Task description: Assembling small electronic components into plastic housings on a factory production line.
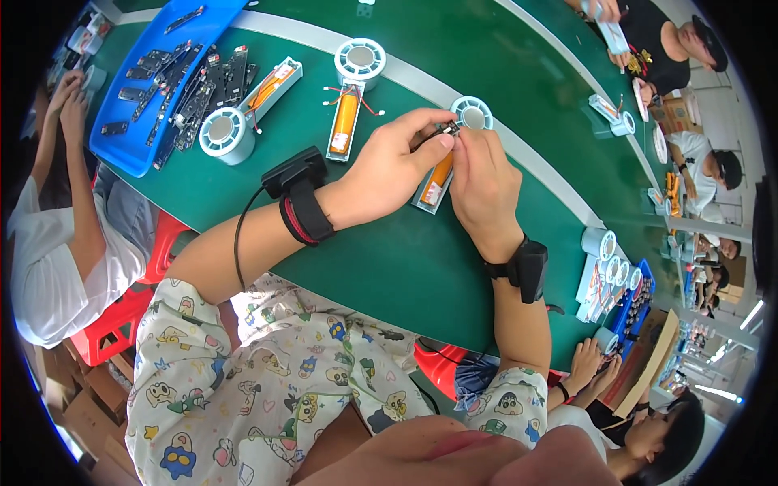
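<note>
My left hand [387,172] and my right hand [486,185] meet over the green table, both closed with fingertips pinched together. Between them is a small dark circuit board [446,128], mostly covered by my fingers. Directly below lies a light-blue housing [472,110] with a round slotted head and a narrow handle holding an orange battery [438,181]; my hands hide its middle. To the left, a second housing [361,61] lies with its orange battery [345,121] and thin wires showing. Farther left is a third housing [227,136], its handle pointing up and right.
A blue tray [121,150] at the far left holds several black circuit boards, with more boards [235,77] heaped at its right edge. Light-blue housings [598,271] and another blue tray [639,300] stand at the right. Other people work around the table [389,259].
</note>
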Demonstrator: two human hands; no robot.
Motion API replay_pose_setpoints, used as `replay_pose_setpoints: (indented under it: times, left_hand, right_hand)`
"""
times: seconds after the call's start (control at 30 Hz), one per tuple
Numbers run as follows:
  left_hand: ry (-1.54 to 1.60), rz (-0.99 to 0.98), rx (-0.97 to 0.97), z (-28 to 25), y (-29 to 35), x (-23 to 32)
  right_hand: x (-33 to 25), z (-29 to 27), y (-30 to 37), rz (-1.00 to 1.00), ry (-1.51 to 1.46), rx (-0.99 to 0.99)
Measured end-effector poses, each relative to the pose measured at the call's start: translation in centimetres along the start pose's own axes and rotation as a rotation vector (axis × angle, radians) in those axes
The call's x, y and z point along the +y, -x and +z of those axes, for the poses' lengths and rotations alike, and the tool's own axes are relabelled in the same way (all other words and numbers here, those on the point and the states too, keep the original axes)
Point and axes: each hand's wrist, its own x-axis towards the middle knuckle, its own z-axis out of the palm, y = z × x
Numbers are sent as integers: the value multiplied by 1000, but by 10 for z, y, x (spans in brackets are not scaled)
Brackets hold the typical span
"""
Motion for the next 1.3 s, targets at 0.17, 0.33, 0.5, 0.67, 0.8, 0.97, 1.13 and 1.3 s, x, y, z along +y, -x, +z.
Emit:
replay_pose_setpoints:
  times: [0.17,0.33,0.5,0.67,0.8,0.97,1.13,1.3]
  left_hand:
    - [-127,39,-11,-3,1,4]
    - [-168,-14,-38,-7,-2,7]
    - [-175,-88,-100,-10,-2,13]
    - [-59,-32,-20,-6,0,8]
    - [-59,-16,-82,-6,1,8]
    - [-217,17,-84,-8,0,5]
    - [-240,15,-76,-10,0,5]
    - [-194,27,-46,-7,0,4]
  right_hand:
    - [2,1,3,23,-42,-9]
    - [2,3,4,32,-19,4]
    - [1,1,4,-6,67,-13]
    - [4,0,4,-50,41,-23]
    - [6,0,4,-69,29,-14]
    - [5,2,6,-51,10,-6]
    - [5,4,5,-36,-6,17]
    - [5,2,6,-40,10,7]
